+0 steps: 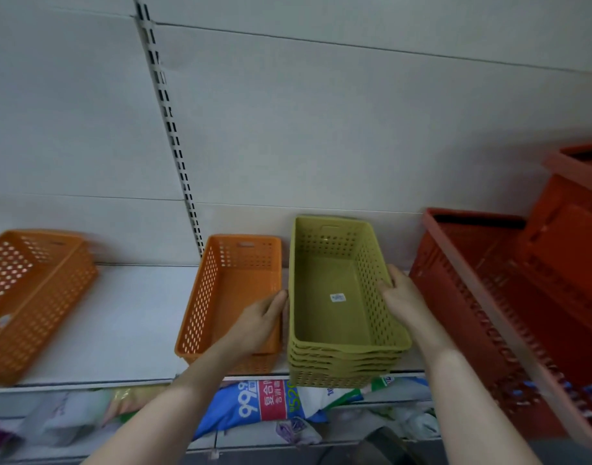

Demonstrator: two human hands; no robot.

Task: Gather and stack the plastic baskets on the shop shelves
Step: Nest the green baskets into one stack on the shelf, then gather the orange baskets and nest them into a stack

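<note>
I have both hands on the stack of green baskets (338,297), which sits on the white shelf (126,317) just right of centre, its near end poking out over the shelf's front edge. My left hand (261,317) presses flat against the stack's left wall at about 9 o'clock, fingers stretched along the rim. My right hand (400,297) lies against the right wall at about 3 o'clock, fingers spread over the perforated side. Neither hand is curled closed; the stack is squeezed between my open palms. Several rims show layered at the near end, so a number of baskets are nested there, and a small white sticker (337,298) lies on the floor of the top one.

Touching the stack at its 9 o'clock side is an orange basket (234,290), partly behind my left wrist. Well apart, at the far left of the shelf, stands a second orange basket (29,297). At 3 o'clock from the stack, just beside my right hand, are large red crates (509,297), one set higher than the other. Below the shelf edge, at 6 o'clock, packaged goods (271,404) lie on a lower shelf.
</note>
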